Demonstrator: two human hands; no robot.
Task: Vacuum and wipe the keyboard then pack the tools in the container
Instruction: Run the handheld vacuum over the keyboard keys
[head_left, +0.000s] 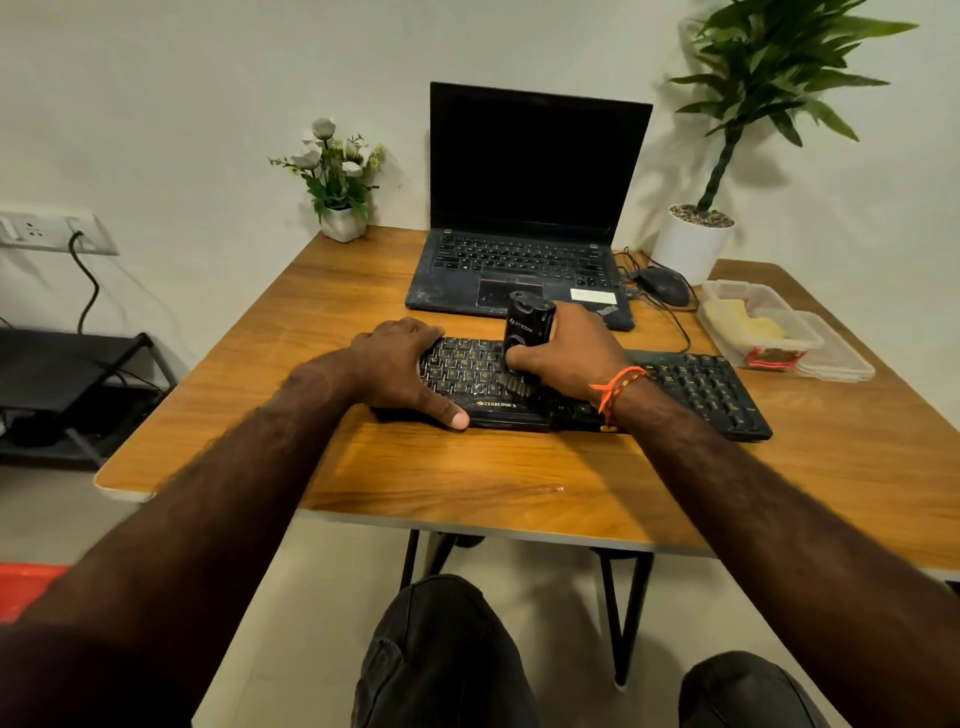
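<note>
A black keyboard (696, 387) lies across the middle of the wooden table (467, 478). My left hand (400, 366) presses flat on its left end, thumb along the front edge. My right hand (566, 353) grips a small black handheld vacuum (525, 323) that stands upright, its brush nozzle down on the keys near the keyboard's centre. A clear plastic container (753, 322) with a yellow cloth inside sits at the right, with its lid (841, 358) beside it.
An open black laptop (524, 218) stands behind the keyboard. A black mouse (665, 285) with its cable lies right of the laptop. A small flower pot (340, 221) and a tall potted plant (693, 244) stand at the back.
</note>
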